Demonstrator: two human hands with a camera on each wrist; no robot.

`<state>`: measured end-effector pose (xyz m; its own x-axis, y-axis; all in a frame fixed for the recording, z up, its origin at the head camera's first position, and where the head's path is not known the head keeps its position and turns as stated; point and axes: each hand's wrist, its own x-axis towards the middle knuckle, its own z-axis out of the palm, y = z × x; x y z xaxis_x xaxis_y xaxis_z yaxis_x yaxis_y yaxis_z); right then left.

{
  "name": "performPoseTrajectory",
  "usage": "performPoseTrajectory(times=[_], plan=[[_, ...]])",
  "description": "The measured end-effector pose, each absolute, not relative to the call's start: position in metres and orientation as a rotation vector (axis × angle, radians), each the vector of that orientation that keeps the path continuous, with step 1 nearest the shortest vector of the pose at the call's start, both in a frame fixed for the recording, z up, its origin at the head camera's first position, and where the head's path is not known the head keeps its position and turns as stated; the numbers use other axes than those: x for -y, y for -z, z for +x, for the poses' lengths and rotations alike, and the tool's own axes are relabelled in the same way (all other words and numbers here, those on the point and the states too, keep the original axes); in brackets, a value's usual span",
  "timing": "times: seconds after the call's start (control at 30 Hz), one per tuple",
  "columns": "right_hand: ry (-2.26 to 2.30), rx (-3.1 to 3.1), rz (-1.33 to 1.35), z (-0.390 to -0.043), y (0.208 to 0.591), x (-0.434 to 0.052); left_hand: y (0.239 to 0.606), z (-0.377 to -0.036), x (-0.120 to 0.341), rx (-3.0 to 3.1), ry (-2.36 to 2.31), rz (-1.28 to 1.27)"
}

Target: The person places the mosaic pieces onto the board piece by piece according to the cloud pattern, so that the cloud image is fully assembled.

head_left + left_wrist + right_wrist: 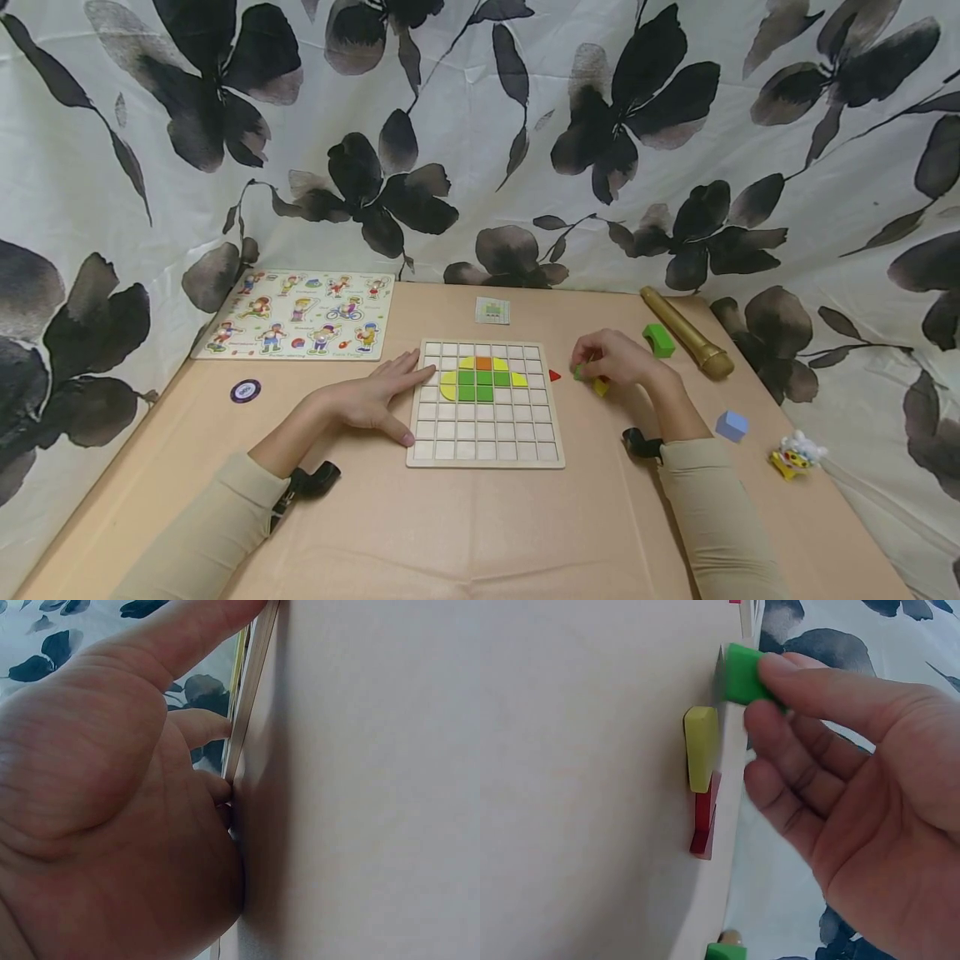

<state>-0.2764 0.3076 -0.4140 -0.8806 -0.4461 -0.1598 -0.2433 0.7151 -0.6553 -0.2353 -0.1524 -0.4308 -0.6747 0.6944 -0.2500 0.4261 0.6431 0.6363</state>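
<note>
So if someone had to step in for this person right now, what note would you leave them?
Left hand: flat and open, resting on the left edge of the grid board, steadying it.
Right hand: pinching a small green block just above the table, to the right of the board.
Beside it on the table: a yellow piece and red pieces; a red triangle lies near the board's right edge.
Done: a cluster of green, yellow and orange tiles fills part of the board's upper rows.
Left: most squares are still bare; the loose pieces and the held block are not yet placed.
</note>
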Motion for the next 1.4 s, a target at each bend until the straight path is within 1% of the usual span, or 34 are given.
performPoseTrajectory(times=[0.2, 0.47, 0.73, 1.03, 1.4], plan=[[1.097, -2.68, -0.549, -0.277, 0.411, -0.301, 0.431, -0.236, 0.152, -2.376, -0.76, 0.875], [1.245, -2.607, -0.667, -0.273, 0.402, -0.279, 0.43, -0.235, 0.152, -2.382, -0.751, 0.877], [1.229, -2.526, -0.747, -0.268, 0.399, -0.255, 0.429, -0.234, 0.152, -2.382, -0.763, 0.885], [1.142, -2.53, -0.777, -0.265, 0.401, -0.232, 0.43, -0.235, 0.152, -2.38, -0.764, 0.879], [1.012, -2.43, -0.86, -0.264, 0.411, -0.211, 0.431, -0.235, 0.152, -2.377, -0.754, 0.883]])
